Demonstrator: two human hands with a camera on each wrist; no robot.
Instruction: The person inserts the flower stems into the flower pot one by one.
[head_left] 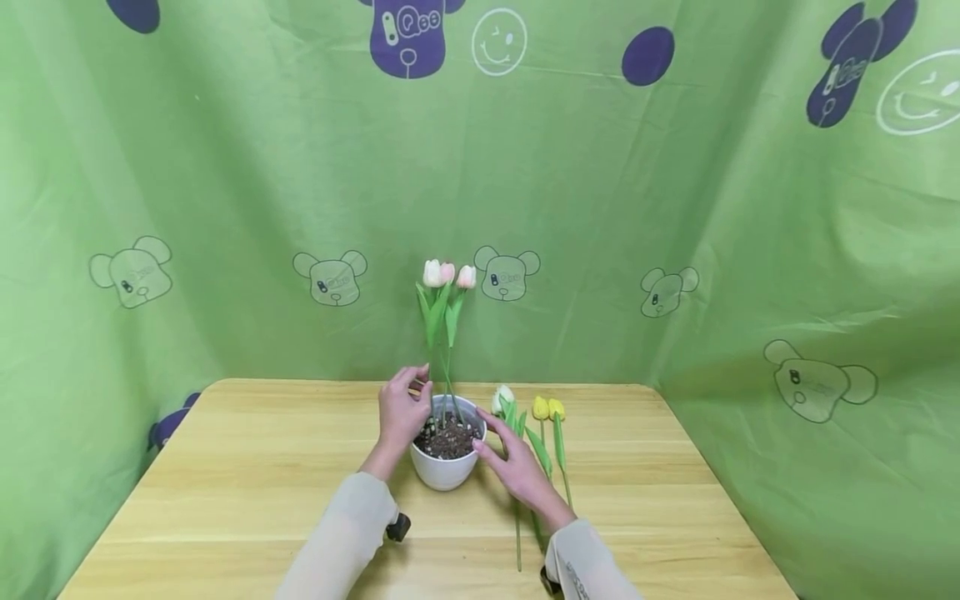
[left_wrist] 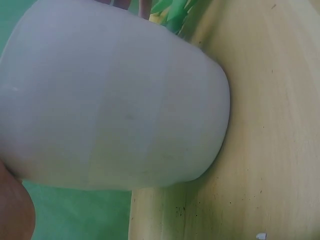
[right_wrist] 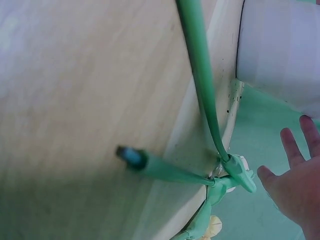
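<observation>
Three pale pink and white tulips (head_left: 447,273) stand upright in a white pot (head_left: 442,473) of dark soil (head_left: 447,439). My left hand (head_left: 401,408) is over the pot's left rim, its thumb and fingertips pinching the stem of the leftmost tulip. That grip is out of sight in the left wrist view, where the pot (left_wrist: 115,100) fills most of the picture. On the other side, my right hand (head_left: 517,471) touches the pot's right rim with its fingers spread and fairly straight. The right wrist view has these extended fingers beside the pot (right_wrist: 280,45).
Right of the pot, a white tulip (head_left: 503,398) and two yellow tulips (head_left: 548,408) lie on the wooden table (head_left: 285,467). Their stems run under my right forearm. A green printed curtain (head_left: 585,208) hangs behind the table and along both sides.
</observation>
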